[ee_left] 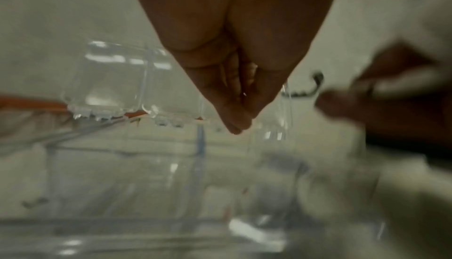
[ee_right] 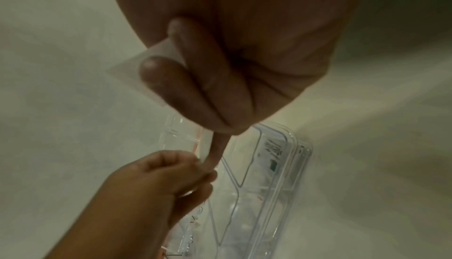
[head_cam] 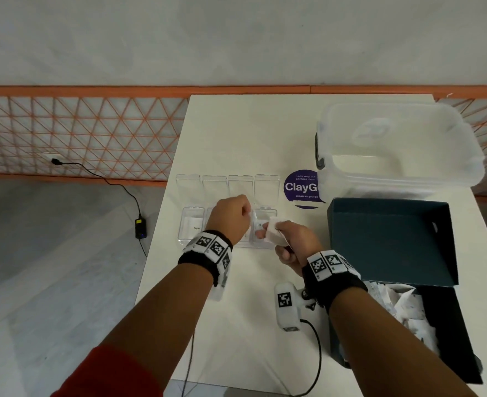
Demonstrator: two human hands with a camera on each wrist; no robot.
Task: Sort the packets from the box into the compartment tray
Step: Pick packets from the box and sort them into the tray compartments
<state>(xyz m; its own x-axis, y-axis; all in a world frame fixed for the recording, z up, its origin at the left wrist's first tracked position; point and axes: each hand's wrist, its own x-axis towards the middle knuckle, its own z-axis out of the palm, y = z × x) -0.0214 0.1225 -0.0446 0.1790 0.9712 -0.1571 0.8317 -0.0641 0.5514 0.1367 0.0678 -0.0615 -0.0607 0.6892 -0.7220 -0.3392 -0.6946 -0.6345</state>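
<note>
A clear compartment tray (head_cam: 182,239) lies mid-table with its lids folded back. My left hand (head_cam: 230,216) hovers over its middle, fingers curled together, pinching what looks like a thin translucent packet (head_cam: 251,217); the left wrist view shows the fingertips (ee_left: 236,126) meeting in a point above the tray (ee_left: 110,81). My right hand (head_cam: 291,242) grips a small stack of white packets (head_cam: 273,232) at the tray's right end. In the right wrist view its fingers (ee_right: 208,89) curl round a packet (ee_right: 129,69) and the index finger reaches to the left hand (ee_right: 166,174). A sugar packet (head_cam: 195,227) lies in the leftmost compartment.
The dark teal box (head_cam: 391,242) stands open at the right, with several white packets (head_cam: 408,313) in its lower half. A large clear plastic tub (head_cam: 394,144) sits behind it, beside a purple round sticker (head_cam: 301,187). A tagged white device (head_cam: 286,308) with a cable lies near the front edge.
</note>
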